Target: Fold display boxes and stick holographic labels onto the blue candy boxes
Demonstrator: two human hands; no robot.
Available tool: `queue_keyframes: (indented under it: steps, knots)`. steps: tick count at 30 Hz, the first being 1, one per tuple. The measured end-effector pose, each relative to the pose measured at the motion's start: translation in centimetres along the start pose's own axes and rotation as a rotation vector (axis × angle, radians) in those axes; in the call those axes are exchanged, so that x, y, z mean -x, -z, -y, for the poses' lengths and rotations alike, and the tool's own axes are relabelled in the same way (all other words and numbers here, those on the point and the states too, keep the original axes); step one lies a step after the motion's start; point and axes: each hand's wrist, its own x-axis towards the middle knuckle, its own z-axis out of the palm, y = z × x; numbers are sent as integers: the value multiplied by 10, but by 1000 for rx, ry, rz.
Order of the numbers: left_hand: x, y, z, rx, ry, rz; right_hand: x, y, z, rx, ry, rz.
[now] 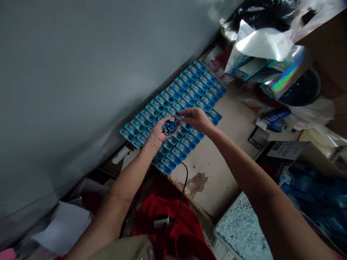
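My left hand [160, 130] is turned palm up, its fingers curled around several small round blue pieces [170, 127], one with a pale silvery top. Close beside it, my right hand [197, 118] has thumb and fingertips drawn together; anything between them is too small to make out. Both hands are above rows of small blue printed cards [182, 148] laid edge to edge on the table. Each card has a round spot at one end. Some spots are bright blue, while others look dark. The hands hide part of the middle rows.
A grey wall [81, 72] borders the table [214, 166] on the left. A shiny plastic-wrapped package [271, 68] and a dark basin [303, 90] stand at far right. Nearer are a cardboard box [287, 151] and a tub of pale blue bits [241, 224]. A black cable [186, 177] crosses the table's front edge.
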Motion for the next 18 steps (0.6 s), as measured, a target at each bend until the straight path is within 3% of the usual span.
queue_keyframes:
  steps: [2, 5, 8, 11, 18]
  knots:
    - [2, 1, -3, 21, -28, 1, -5, 13, -6, 130, 4, -60]
    - [11, 7, -12, 37, -69, -1, -21, 24, -20, 499, 72, -225]
    - [21, 14, -20, 60, -130, 8, -37, 23, -35, 782, 164, -143]
    - [28, 19, -26, 81, -169, -5, -40, 24, -46, 779, 230, -65]
    - [37, 17, -33, 127, -200, -23, -41, 40, -56, 522, 77, -186]
